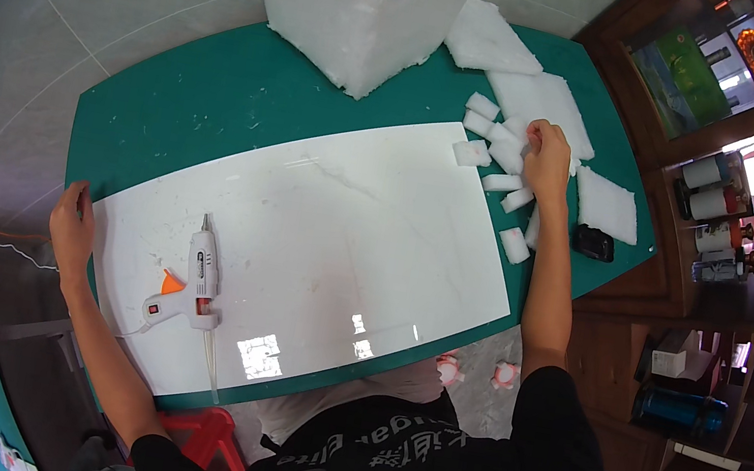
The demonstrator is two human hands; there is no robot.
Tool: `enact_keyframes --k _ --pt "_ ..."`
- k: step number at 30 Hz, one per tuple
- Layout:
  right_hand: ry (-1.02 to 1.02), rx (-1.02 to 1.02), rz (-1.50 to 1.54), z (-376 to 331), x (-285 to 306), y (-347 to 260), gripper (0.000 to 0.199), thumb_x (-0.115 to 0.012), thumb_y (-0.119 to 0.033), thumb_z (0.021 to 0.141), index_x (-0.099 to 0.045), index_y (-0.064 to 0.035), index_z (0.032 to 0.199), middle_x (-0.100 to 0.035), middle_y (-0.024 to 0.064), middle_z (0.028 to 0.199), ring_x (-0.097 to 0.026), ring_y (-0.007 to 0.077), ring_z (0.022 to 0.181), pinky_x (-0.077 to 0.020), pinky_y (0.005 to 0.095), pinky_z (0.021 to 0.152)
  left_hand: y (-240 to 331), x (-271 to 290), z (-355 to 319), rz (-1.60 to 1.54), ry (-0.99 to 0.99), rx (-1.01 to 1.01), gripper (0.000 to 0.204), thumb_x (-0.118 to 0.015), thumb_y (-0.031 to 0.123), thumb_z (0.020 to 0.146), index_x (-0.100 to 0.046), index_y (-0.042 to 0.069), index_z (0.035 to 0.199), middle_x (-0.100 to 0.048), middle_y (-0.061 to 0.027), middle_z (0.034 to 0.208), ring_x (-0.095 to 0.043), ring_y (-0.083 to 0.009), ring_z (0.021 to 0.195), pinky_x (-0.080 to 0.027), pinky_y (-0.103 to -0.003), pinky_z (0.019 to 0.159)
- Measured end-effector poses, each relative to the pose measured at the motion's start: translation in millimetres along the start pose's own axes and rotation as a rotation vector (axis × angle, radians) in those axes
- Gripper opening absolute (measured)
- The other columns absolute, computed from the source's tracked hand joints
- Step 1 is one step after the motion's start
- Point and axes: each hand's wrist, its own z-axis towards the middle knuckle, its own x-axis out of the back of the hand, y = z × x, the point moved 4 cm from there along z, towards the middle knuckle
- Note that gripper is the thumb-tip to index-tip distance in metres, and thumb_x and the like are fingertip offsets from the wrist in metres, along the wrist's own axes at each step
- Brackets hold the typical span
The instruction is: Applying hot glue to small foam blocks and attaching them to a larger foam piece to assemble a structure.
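Note:
A glossy white board [348, 231] lies on the green tabletop. My left hand [73, 230] is at the board's left edge, its fingers loosely bent and apart, with nothing visible in them. On the board's left part rests a white hot glue gun [204, 267], nozzle pointing away from me and a clear glue stick [209, 362] out of its back. My right hand [547, 159] is over several small white foam blocks [507, 154] at the board's right. Its fingers are curled together; whatever they hold is hidden. One foam block [472, 153] overlaps the board's far right corner.
A large white foam box [360, 8] stands at the table's far edge. Flat foam sheets [548, 105] and a black case [593, 242] lie on the right. Wooden shelves [675, 241] stand beyond that side. A red stool [209, 437] is below the near edge.

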Motion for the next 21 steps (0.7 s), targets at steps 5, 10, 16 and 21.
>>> enact_keyframes --k 5,10,16,21 --pt "-0.011 -0.024 -0.020 0.0 -1.0 2.5 0.016 -0.058 0.009 0.081 -0.067 -0.0009 0.091 -0.059 0.0203 0.086 -0.059 0.0405 0.081 -0.0470 0.0454 0.073 1.3 -0.2 0.3 -0.008 0.014 -0.010 0.014 -0.055 0.006 0.097 -0.065 -0.002 0.103 -0.068 -0.0206 0.092 -0.066 -0.0365 0.076 -0.050 -0.041 0.067" --pt "-0.004 0.002 -0.048 -1.1 -2.0 -2.6 0.020 -0.058 0.009 0.080 -0.071 -0.0018 0.092 -0.058 0.0217 0.086 -0.059 0.0410 0.082 -0.0474 0.0461 0.074 -5.5 0.5 -1.4 0.010 0.021 -0.009 0.014 -0.056 0.005 0.096 -0.065 -0.002 0.104 -0.068 -0.0212 0.089 -0.066 -0.0362 0.074 -0.050 -0.041 0.067" --pt "-0.049 -0.010 -0.080 -0.9 -0.3 -5.7 0.024 -0.056 0.009 0.079 -0.072 -0.0018 0.093 -0.058 0.0233 0.086 -0.059 0.0423 0.082 -0.0475 0.0474 0.075 1.1 2.2 -0.5 -0.052 0.043 0.014 0.014 -0.058 0.005 0.094 -0.065 -0.002 0.103 -0.066 -0.0203 0.082 -0.064 -0.0333 0.070 -0.049 -0.040 0.066" --pt "-0.072 0.006 -0.139 0.0 1.0 -5.4 0.021 -0.057 0.009 0.082 -0.072 -0.0013 0.093 -0.062 0.0222 0.085 -0.063 0.0389 0.081 -0.0488 0.0428 0.074 -2.1 0.2 -0.9 -0.051 0.045 0.013 0.013 -0.059 0.005 0.094 -0.065 -0.002 0.103 -0.065 -0.0197 0.081 -0.063 -0.0317 0.068 -0.049 -0.039 0.065"
